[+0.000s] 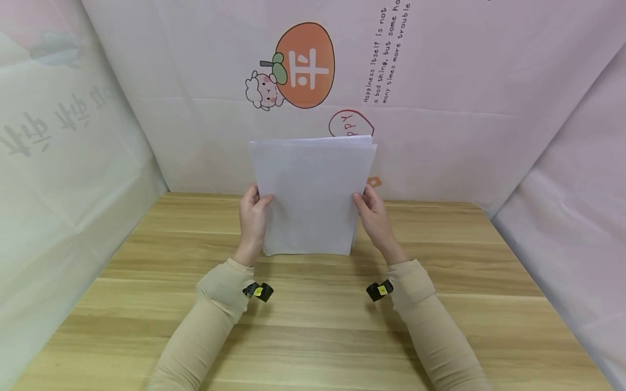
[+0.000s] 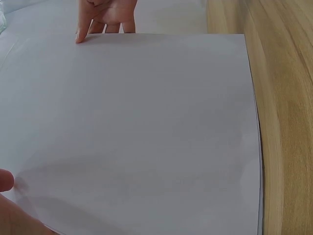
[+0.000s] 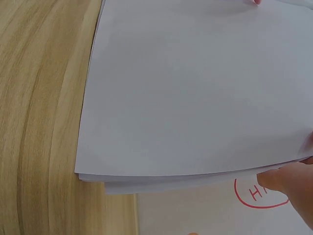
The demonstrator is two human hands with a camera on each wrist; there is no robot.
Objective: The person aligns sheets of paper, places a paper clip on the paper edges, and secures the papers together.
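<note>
A stack of white paper sheets (image 1: 313, 195) is held upright over the table, its blank face toward me. My left hand (image 1: 251, 220) grips the left edge, thumb on the front face and fingers behind. On the opposite edge my right hand (image 1: 376, 220) pinches the sheets the same way. Along the right side the sheets (image 3: 186, 98) are slightly uneven, with back ones sticking out past the front one. The lower edge is at the tabletop; whether it touches is hard to tell. The fingers behind the paper are mostly hidden.
The wood-grain table (image 1: 313, 331) spreads below and around the hands. Behind it hangs a pale printed cloth (image 1: 195, 146) with an orange fruit drawing (image 1: 305, 65) and lettering. More cloth walls off the left and right sides. A small black device (image 1: 264, 292) sits at the left wrist, another (image 1: 376, 291) at the right.
</note>
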